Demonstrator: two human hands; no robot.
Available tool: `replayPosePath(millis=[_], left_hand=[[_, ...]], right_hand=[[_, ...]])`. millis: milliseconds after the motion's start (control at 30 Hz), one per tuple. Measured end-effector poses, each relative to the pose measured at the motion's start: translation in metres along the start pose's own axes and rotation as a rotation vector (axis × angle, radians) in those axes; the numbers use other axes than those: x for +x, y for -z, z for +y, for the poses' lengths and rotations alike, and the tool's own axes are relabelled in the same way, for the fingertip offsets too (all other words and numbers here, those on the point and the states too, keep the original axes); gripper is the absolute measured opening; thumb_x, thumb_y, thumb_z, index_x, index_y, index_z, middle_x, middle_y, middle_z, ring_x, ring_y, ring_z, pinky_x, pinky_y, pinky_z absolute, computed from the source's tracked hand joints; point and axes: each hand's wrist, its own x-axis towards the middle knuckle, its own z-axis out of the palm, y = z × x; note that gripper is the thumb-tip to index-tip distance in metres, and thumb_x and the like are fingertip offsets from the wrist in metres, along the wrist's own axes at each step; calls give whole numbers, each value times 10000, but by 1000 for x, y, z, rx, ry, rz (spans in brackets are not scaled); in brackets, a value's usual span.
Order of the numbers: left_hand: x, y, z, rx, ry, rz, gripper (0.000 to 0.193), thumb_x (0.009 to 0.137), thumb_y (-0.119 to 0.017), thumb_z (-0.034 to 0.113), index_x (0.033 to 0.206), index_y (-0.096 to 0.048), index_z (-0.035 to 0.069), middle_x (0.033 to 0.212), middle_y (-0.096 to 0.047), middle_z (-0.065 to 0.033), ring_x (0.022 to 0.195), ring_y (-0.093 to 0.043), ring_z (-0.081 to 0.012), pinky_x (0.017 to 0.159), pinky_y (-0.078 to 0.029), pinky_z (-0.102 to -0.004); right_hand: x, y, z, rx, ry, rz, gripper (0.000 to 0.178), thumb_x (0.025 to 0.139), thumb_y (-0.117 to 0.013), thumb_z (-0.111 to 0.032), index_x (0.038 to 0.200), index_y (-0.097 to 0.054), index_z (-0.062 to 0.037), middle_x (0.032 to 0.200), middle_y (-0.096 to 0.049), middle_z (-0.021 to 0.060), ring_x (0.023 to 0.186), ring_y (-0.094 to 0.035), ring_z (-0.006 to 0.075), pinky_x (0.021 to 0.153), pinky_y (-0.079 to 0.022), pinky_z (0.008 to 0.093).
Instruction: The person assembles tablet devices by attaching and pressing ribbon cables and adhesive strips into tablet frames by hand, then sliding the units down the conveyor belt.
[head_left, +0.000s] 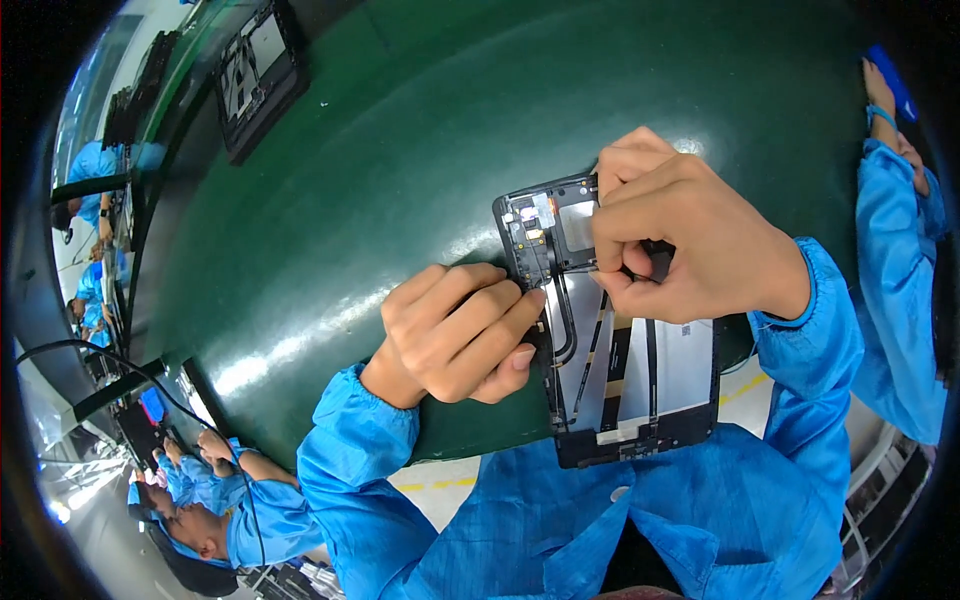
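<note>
An opened tablet, its back off, shows silver panels, black ribbon cables and small boards inside a black frame. Its near end juts past the table edge, over my lap. My left hand is closed at the tablet's left edge, with curled fingers and a fingertip resting on the frame. Over the upper right part, my right hand bends down in a pinch, thumb and forefinger together near a black cable. What the pinch holds is too small to make out. The right hand hides the tablet's upper right corner.
Another opened tablet frame lies at the far left of the green table. A person in blue works close on my right. More people in blue sit along the left, where a black cable arcs past.
</note>
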Motion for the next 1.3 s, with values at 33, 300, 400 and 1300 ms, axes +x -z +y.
replayPosePath(millis=[33,300,400,1300], left_hand=[[0,0,0,1,-3,-2,292,970,-613,221,1004,-814,13,841,-727,-115,774,-742,-287,589,-565,-374],[-3,0,2,-28,88,23,300,996,-595,204,978,-811,-4,862,-733,-124,770,-739,-300,635,-585,-379],[-1,-2,2,-106,125,52,302,1000,-591,194,974,-809,-13,876,-736,-133,777,-739,-308,652,-591,-380],[10,5,57,179,288,-165,501,1044,-545,362,1168,-758,-75,1048,-725,-215,992,-734,-383,796,-581,-446]], right_hand=[[0,-1,0,11,-10,-21,189,628,-795,-31,670,-620,-88,606,-520,-31,737,-557,213,883,-434,404],[-3,-3,4,58,4,-70,175,672,-770,-125,622,-602,-111,610,-532,-18,762,-572,203,904,-430,379],[-4,-2,3,22,15,-102,149,688,-775,-130,650,-632,-109,629,-531,-15,811,-580,211,938,-419,391],[-12,12,1,-82,218,96,184,698,-851,-134,727,-671,-114,777,-603,11,907,-596,267,824,-448,430]])
